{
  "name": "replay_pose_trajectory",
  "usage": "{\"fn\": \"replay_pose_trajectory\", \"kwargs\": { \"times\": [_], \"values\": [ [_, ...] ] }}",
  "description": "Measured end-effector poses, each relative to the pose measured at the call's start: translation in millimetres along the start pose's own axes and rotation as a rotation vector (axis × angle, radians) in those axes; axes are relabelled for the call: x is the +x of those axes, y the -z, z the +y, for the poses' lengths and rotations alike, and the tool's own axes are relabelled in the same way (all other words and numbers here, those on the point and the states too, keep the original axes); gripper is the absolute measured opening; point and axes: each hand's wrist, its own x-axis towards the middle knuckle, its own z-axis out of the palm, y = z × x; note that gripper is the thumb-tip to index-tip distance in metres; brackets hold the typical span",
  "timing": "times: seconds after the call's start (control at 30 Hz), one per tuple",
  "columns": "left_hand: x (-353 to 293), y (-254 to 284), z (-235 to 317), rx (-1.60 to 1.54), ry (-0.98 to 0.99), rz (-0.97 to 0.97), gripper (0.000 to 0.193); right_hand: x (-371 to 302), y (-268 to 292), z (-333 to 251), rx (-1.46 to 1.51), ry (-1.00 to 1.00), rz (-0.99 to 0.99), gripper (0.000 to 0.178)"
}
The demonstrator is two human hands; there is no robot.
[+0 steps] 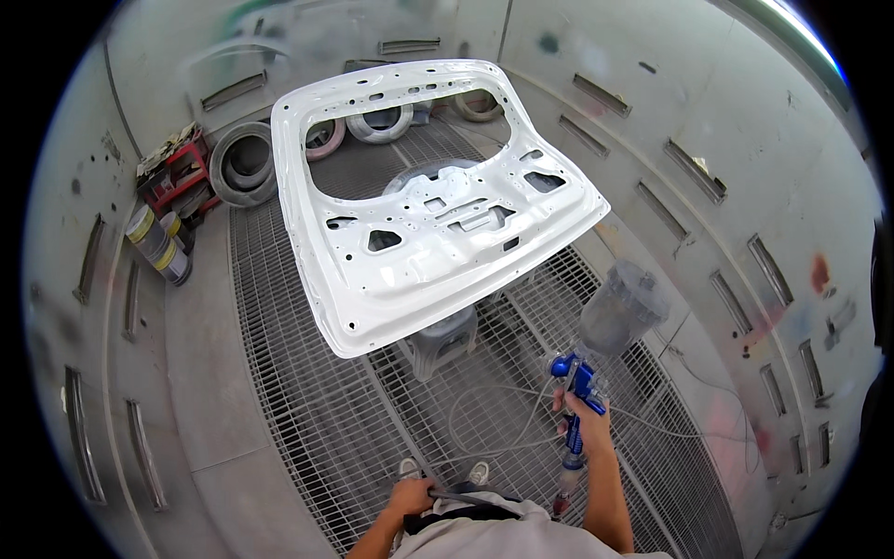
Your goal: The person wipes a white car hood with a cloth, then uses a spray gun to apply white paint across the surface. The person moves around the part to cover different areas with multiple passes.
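My right hand point(589, 424) grips a blue spray gun point(579, 380) by its handle, with a clouded grey paint cup point(624, 307) on top. A fitting with a reddish part hangs below the handle. Close to my waist, my left hand point(410, 497) is closed around a dark hose point(456, 497) that runs across my front. Ahead lies a glossy white car tailgate panel point(400, 289) with a large window opening and several smaller cut-outs. It rests on a grey stool-like stand point(445, 340), mostly hidden beneath it. The spray gun is apart from the panel, right of its near edge.
Metal floor grating point(307, 438) lies underfoot, with a thin grey hose point(503, 450) looped across it. Wheel rims point(242, 166) and a red cart point(182, 177) stand along the far left wall, near stacked cans point(156, 244). Slotted, paint-marked walls point(745, 186) enclose the space.
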Motion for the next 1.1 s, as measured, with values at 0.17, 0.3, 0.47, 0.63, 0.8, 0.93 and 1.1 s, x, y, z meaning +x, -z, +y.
{"fn": "replay_pose_trajectory", "kwargs": {
  "times": [0.17, 0.3, 0.47, 0.63, 0.8, 0.93, 1.1],
  "values": [
    [1.9, -7.1, -13.1, -0.058, 0.000, -0.013, 0.023, 1.3, -3.3, 4.5, 0.005, 0.000, -0.003, 0.016],
    [3.7, -1.6, -10.8, -0.067, 0.009, -0.061, 0.030, 4.3, -2.2, 7.6, 0.007, 0.004, -0.019, 0.015],
    [4.8, 9.3, -0.9, -0.090, 0.056, -0.087, 0.030, 3.1, -6.9, 3.5, -0.007, 0.018, -0.031, 0.013],
    [9.4, 6.3, -7.3, -0.071, 0.019, -0.065, 0.026, 2.5, -14.0, 2.1, 0.012, 0.012, -0.029, 0.012],
    [13.1, -2.6, -17.4, -0.051, -0.062, -0.016, 0.032, 2.6, -14.5, 3.0, 0.026, 0.006, -0.032, 0.012],
    [13.5, -2.5, -17.1, -0.057, -0.025, -0.054, 0.026, 1.3, -19.7, 1.1, 0.031, 0.013, -0.021, 0.012],
    [18.1, -15.1, -24.6, -0.056, -0.044, -0.042, 0.029, 1.5, -27.9, -2.4, -0.016, 0.029, -0.066, 0.012]
  ]
}}
